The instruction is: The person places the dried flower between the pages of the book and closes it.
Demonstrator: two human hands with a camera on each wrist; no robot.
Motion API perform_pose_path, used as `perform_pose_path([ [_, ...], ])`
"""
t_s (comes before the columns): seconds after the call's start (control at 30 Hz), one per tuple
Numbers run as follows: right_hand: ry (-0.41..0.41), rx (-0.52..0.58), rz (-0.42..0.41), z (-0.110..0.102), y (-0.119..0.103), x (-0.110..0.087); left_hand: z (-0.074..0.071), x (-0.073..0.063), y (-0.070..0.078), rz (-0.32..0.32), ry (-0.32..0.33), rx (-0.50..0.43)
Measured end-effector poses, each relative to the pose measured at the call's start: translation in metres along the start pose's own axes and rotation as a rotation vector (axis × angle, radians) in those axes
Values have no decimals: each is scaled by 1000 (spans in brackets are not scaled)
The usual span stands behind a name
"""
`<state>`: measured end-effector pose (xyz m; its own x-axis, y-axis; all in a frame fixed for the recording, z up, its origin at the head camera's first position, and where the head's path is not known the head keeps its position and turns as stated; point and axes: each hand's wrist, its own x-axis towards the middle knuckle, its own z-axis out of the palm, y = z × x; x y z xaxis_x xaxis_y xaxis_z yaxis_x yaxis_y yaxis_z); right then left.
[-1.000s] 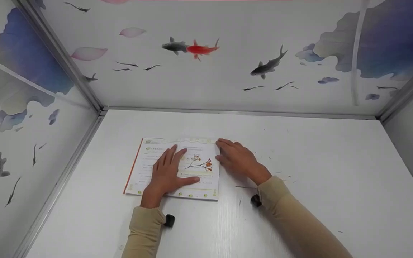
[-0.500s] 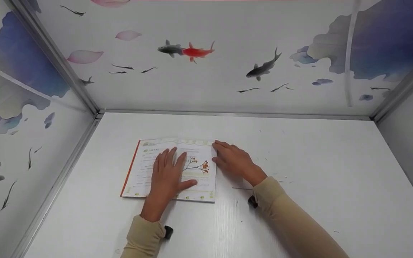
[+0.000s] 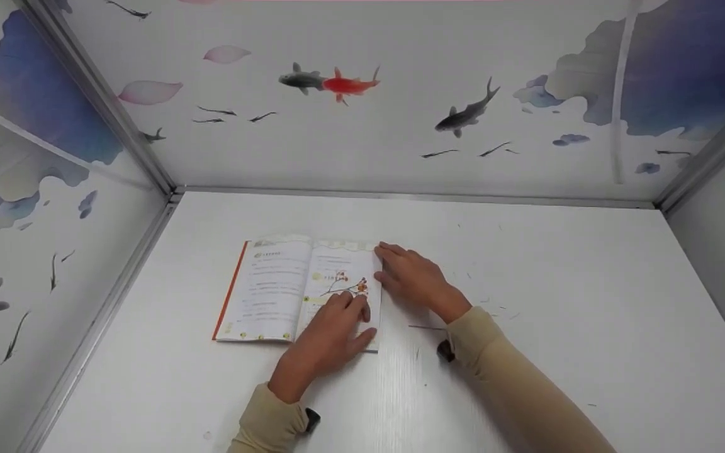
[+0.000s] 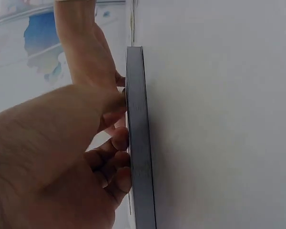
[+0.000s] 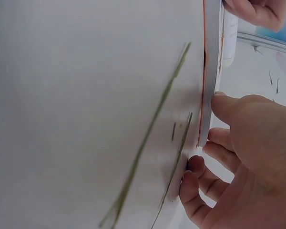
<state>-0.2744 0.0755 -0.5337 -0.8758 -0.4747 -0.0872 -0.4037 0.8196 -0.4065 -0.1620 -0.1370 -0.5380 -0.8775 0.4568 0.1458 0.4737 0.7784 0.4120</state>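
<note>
An open book point(image 3: 268, 296) with a red cover edge lies on the white table, its right page printed with a branch of orange-red leaves. My left hand point(image 3: 334, 333) rests on the lower part of that page, fingers bent loosely. In the left wrist view, fingertips point(image 4: 123, 179) touch the page surface above the thick grey page block point(image 4: 139, 143). At the book's upper right corner, my right hand point(image 3: 416, 280) touches the edge. The right wrist view has its thumb point(image 5: 224, 107) against the page edge and other fingers near the corner and tabletop. Neither hand grips the book.
Thin green stalk-like bits point(image 5: 155, 119) lie on the table right of the book, with small scraps scattered farther right. Walls printed with fish point(image 3: 350, 83) and lotus leaves stand at the back and sides. A metal rail point(image 3: 400, 198) runs along the table's rear edge.
My left hand has slid from the book's middle toward the lower right page, its fingers now more bent, uncovering the left page and centre fold. My right hand stays at the edge.
</note>
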Motion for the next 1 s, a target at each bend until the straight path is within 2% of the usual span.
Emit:
perform_pose_path([
  [0.1,1,14,0,1,0,-1,0,0,2,-42,-64,-54],
  [0.2,8,24,-5,0,1,-1,1,1,1,-64,-89,-67],
  [0.47,13,28,-24,0,4,-2,5,4,-1,-101,-83,-111],
  [0.7,36,23,-38,1,4,-5,5,6,-1,-106,-75,-115],
  [0.83,36,26,-33,4,5,-4,7,6,3,-130,-54,-64],
  [1.0,52,28,-24,4,6,-4,9,7,9,-102,30,106],
])
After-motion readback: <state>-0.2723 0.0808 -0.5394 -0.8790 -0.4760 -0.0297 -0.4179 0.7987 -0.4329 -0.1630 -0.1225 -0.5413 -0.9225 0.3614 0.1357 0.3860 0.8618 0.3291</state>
